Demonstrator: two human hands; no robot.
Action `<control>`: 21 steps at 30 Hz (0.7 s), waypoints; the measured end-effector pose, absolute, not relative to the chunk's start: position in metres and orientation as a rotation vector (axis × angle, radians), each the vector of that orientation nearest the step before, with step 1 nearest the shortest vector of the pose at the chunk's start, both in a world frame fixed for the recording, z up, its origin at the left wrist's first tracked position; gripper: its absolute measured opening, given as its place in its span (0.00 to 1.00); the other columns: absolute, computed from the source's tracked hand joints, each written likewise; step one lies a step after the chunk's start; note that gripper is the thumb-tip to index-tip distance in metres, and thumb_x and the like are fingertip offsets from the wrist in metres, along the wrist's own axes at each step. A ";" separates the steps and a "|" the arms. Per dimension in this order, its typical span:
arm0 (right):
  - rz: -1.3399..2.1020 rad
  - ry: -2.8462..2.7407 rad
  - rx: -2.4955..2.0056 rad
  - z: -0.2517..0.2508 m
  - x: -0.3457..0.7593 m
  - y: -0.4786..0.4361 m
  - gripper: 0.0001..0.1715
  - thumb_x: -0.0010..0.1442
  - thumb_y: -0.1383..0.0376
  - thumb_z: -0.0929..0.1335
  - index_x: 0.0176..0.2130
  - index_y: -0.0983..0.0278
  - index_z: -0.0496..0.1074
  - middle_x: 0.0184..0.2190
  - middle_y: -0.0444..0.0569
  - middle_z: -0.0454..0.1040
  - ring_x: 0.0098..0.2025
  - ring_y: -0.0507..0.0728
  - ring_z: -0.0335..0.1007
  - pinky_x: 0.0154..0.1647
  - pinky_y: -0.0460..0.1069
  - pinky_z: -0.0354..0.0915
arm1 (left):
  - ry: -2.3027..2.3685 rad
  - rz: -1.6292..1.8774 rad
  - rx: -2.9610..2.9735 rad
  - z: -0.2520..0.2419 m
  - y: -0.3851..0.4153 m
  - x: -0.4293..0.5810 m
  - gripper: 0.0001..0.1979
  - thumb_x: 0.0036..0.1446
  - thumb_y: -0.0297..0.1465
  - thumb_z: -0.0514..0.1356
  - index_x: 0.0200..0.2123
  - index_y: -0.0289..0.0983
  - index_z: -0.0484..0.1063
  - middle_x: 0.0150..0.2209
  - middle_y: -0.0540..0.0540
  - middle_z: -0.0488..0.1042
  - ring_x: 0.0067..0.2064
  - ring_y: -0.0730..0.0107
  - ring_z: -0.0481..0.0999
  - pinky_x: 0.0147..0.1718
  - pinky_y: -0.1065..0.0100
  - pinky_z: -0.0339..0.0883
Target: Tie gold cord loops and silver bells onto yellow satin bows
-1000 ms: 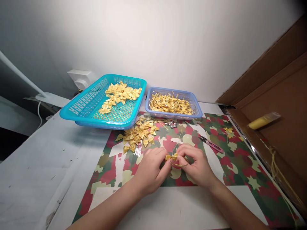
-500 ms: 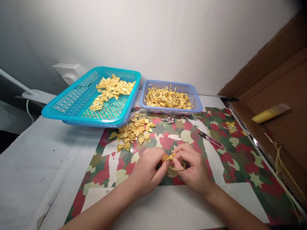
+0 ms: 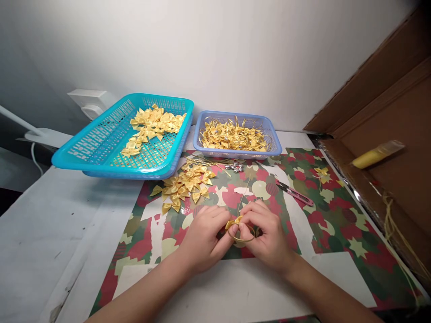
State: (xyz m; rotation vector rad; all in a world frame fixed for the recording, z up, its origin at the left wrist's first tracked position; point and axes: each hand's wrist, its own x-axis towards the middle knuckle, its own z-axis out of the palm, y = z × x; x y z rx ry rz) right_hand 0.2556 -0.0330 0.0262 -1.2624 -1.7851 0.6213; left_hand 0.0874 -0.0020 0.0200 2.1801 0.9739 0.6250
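Note:
Between the fingertips of both hands is a small yellow ribbon bow [image 3: 232,222], partly covered by the fingers. My left hand [image 3: 208,233] pinches the bow's left side. My right hand [image 3: 264,233] pinches at its right side, where a gold cord [image 3: 243,240] loops below the thumbs. One thin cord end [image 3: 244,193] rises from the bow toward the back of the table. Left of the hands lies a pile of loose yellow bows [image 3: 183,188]. Behind the hands are small silver bells [image 3: 235,168] and several gold cord lengths [image 3: 215,161].
A turquoise basket [image 3: 81,150] with yellow bows stands at the back left. The blue basket [image 3: 273,146] beside it holds bows with gold cords. Pink-handled thread snips [image 3: 296,195] lie to the right. A cardboard panel [image 3: 387,103] borders the right side, with a yellow tube [image 3: 377,154] against it.
The gold cord loop has shifted left and now hangs under both thumbs. The bow has turned slightly and shows less. Both hands stay nearly in place, and the view has moved a little.

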 end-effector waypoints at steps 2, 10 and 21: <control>0.617 -1.789 -1.259 0.027 0.255 -0.033 0.11 0.56 0.72 0.65 0.23 0.64 0.65 0.26 0.44 0.68 0.32 0.52 0.62 0.32 0.48 0.59 | 0.946 0.622 2.171 0.019 -0.002 0.087 0.15 0.64 0.32 0.49 0.24 0.38 0.52 0.22 0.54 0.56 0.27 0.71 0.57 0.31 0.67 0.49; 0.491 -1.729 -1.381 0.029 0.255 -0.035 0.16 0.53 0.71 0.67 0.20 0.63 0.58 0.20 0.43 0.64 0.28 0.53 0.58 0.29 0.48 0.56 | 0.942 0.654 1.975 0.020 -0.001 0.090 0.17 0.63 0.33 0.49 0.22 0.38 0.51 0.21 0.54 0.55 0.26 0.72 0.56 0.28 0.69 0.49; 0.349 -1.960 -1.456 0.039 0.247 -0.046 0.08 0.60 0.72 0.62 0.34 0.63 0.70 0.25 0.45 0.71 0.30 0.55 0.63 0.35 0.52 0.53 | 1.048 0.580 1.701 0.026 0.002 0.088 0.16 0.58 0.29 0.51 0.19 0.38 0.50 0.19 0.55 0.52 0.24 0.75 0.52 0.24 0.70 0.47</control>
